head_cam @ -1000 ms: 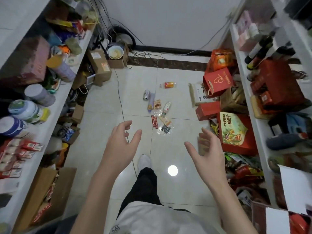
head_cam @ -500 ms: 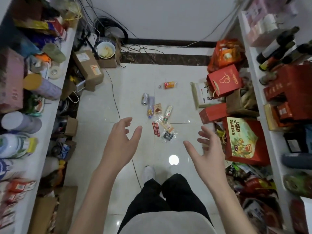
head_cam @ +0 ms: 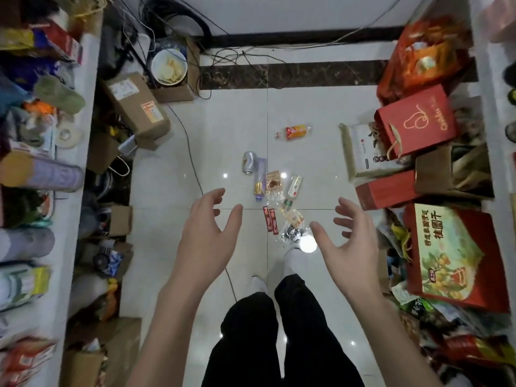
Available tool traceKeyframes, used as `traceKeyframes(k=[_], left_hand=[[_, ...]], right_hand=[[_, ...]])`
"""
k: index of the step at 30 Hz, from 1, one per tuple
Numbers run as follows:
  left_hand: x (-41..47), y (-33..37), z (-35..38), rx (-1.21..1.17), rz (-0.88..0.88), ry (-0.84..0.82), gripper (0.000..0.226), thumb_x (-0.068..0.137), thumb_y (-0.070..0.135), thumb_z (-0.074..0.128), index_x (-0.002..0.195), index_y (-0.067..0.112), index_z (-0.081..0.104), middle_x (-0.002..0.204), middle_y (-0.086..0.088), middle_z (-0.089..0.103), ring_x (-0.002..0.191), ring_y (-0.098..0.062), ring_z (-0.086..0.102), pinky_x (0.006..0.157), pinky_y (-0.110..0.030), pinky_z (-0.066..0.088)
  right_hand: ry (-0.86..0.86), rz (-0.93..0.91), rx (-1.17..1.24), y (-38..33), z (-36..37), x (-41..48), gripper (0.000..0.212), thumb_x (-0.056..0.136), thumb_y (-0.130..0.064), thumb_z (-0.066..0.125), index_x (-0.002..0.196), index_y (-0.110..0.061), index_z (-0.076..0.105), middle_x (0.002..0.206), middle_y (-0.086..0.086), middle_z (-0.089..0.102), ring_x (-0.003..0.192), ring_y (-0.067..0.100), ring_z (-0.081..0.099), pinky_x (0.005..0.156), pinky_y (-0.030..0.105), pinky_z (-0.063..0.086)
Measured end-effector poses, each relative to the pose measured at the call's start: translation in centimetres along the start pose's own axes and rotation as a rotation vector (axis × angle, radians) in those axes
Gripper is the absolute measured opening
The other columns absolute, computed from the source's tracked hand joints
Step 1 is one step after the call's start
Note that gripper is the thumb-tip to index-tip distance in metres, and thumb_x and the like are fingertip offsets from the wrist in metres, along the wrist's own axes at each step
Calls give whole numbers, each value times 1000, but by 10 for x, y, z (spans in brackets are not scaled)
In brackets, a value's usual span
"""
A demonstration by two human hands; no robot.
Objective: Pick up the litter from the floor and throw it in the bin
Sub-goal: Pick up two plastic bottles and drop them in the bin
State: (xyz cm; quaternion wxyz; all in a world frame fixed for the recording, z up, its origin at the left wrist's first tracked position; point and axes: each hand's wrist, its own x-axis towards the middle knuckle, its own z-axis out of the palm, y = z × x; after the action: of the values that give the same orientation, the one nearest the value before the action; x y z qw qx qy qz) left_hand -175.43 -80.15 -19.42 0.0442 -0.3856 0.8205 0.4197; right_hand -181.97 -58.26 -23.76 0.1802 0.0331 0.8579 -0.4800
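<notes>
Litter lies scattered on the white tiled floor ahead of my feet: a crushed silver can [head_cam: 249, 162], a purple wrapper [head_cam: 259, 182], a brown snack packet [head_cam: 273, 180], a red wrapper [head_cam: 270, 220], clear plastic wrappers [head_cam: 293, 219] and, farther off, an orange-labelled bottle [head_cam: 294, 131]. A white bin [head_cam: 168, 67] with scraps inside stands at the back left, in a cardboard box. My left hand [head_cam: 208, 237] and my right hand [head_cam: 347, 247] hover above the floor, both empty with fingers spread, on either side of the nearest wrappers.
White shelves packed with goods line both sides. Cardboard boxes [head_cam: 134, 107] crowd the left floor edge; red gift bags and boxes [head_cam: 413, 121] crowd the right. A black cable [head_cam: 192, 169] runs along the floor past the litter. The aisle between is narrow.
I have stepped forward, so the litter and bin are nearer and lower in view. Both hands stay raised and empty, now just short of the nearest wrappers.
</notes>
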Motion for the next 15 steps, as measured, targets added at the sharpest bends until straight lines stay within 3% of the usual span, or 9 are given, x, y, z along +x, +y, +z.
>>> traceKeyframes(k=[3, 6, 10, 15], left_hand=[[45, -13, 25, 28, -18, -10, 49, 97, 48, 54, 142, 32, 45, 135, 16, 49, 114, -3, 52, 98, -36, 47], [95, -42, 56, 39, -20, -8, 49, 96, 48, 55, 142, 32, 45, 134, 16, 50, 113, -2, 52, 96, -34, 46], [170, -98, 117, 35, -30, -21, 49, 97, 45, 55, 143, 32, 45, 135, 17, 50, 115, -1, 52, 97, -31, 45], [262, -190, 209, 98, 29, -47, 51, 98, 45, 54, 145, 28, 44, 138, 11, 50, 116, -4, 52, 97, -33, 47]], right_hand=[[10, 37, 2, 25, 25, 42, 63, 87, -33, 79, 142, -26, 49, 130, -10, 52, 112, 0, 56, 84, 5, 38], [22, 57, 13, 59, 57, 85, 62, 87, -34, 78, 141, -29, 48, 130, -11, 52, 113, 1, 57, 88, 13, 42], [30, 53, -4, 122, 112, 148, 61, 88, -33, 77, 141, -30, 48, 130, -11, 51, 113, -5, 55, 83, 1, 38], [31, 45, -25, 223, 188, 226, 62, 88, -38, 76, 142, -30, 47, 130, -13, 50, 113, -2, 55, 82, 1, 39]])
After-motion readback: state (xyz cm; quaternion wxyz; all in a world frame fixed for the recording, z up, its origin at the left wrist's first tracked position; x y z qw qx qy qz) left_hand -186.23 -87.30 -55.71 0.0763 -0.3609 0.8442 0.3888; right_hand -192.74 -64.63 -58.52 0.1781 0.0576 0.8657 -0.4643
